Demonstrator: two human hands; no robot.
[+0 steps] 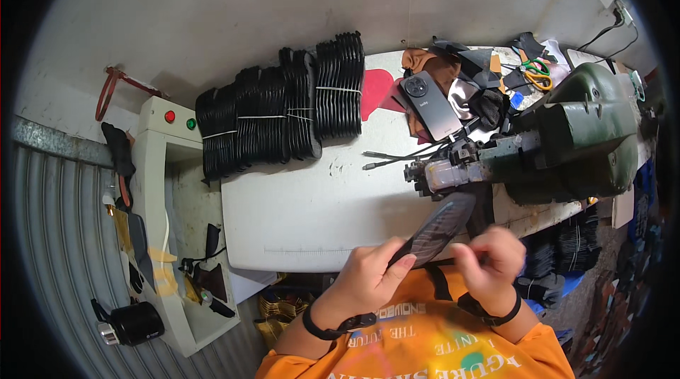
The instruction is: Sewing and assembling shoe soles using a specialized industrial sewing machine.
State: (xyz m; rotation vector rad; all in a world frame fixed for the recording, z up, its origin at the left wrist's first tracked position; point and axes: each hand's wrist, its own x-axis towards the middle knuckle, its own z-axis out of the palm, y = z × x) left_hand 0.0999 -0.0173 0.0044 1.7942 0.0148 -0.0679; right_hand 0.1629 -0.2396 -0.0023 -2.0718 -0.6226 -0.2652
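The black sole-shaped piece point(440, 227) sits right of lower centre in the head view, pinched near its lower end by the left hand point(379, 273); a firm, light hold away from the edge should suit it, while the right hand point(494, 258) is curled beside it, whether gripping anything I cannot tell. It looks long, thin and round-tipped, with faint ribbed markings.

A: What's on the table point(283, 212)?
B: White top, scale marks point(312, 250) near the front edge. Black bundles point(262, 106) back left, pale ties around them. Red flat piece point(375, 88) just beside.
A: Right side?
B: Green sewing machine point(574, 138) (metal end toward centre). Scraps point(482, 67) behind, cables point(388, 161) left.
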